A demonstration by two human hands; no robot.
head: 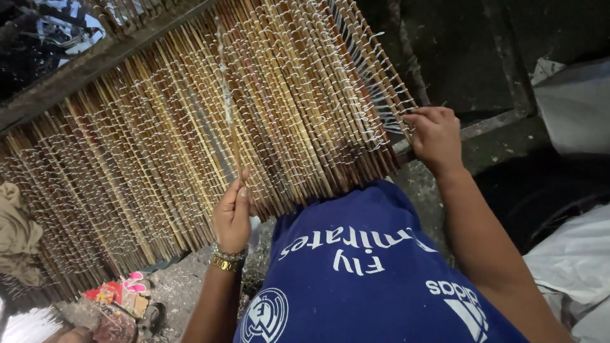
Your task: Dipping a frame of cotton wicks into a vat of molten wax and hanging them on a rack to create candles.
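Note:
A wide mat of thin brown and tan bamboo sticks (159, 133), bound with rows of white cord, lies slanted in front of me. My left hand (232, 215), with bracelets on the wrist, pinches one thin stick (227, 108) that stands up over the mat, its upper part blurred. My right hand (435, 136) grips the mat's right edge, fingers among the white cords (381, 95) strung there. My blue shirt fills the lower middle of the view.
A dark wooden beam (82, 70) runs along the mat's top left. White sacks (575, 108) lie at the right. A small pile of colourful scraps (121, 295) sits on the gritty ground at lower left, beside a tan cloth (16, 235).

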